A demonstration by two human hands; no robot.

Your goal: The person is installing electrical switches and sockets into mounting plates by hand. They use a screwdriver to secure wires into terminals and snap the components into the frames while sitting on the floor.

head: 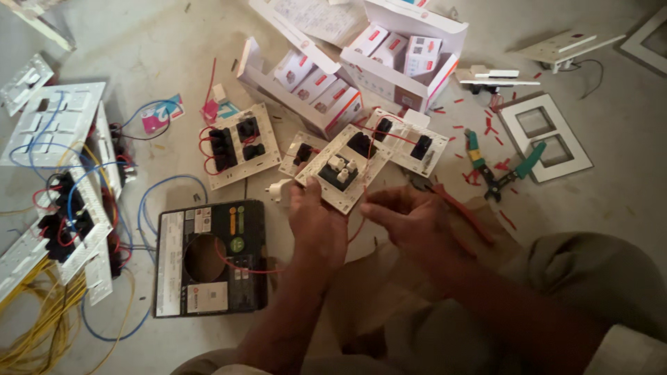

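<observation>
Left hand (316,222) clamped around the lower edge of a white switch plate (344,170), back side up, held tilted above the floor (611,187) near its middle — black modules and a white connector block showing on that back. Right hand (406,219) just beside it, fingers loosely curled, fingertips pinched toward a thin red wire (361,226) that runs down from the plate (whether actually gripped, cannot tell). Red wire trailing on leftward across a black flat box (208,258) with a round hole, lying on the floor toward the near edge. Behind the held plate, two more wired plates resting on the floor: one (240,144) to the left with black modules and red loops, another (411,141) to the right. Further back, toward the far edge, open white cartons (389,59) packed with small red-and-white boxes. Right of the hands, a green-handled wire stripper (504,172) and red-handled pliers (451,201), with red snippets of insulation scattered about. Beyond them, a white two-window frame (545,135). Along the left edge of the floor, a stack of larger switch panels (62,180) tangled in blue, red and yellow wire — yellow strands pooled at the near left corner.
</observation>
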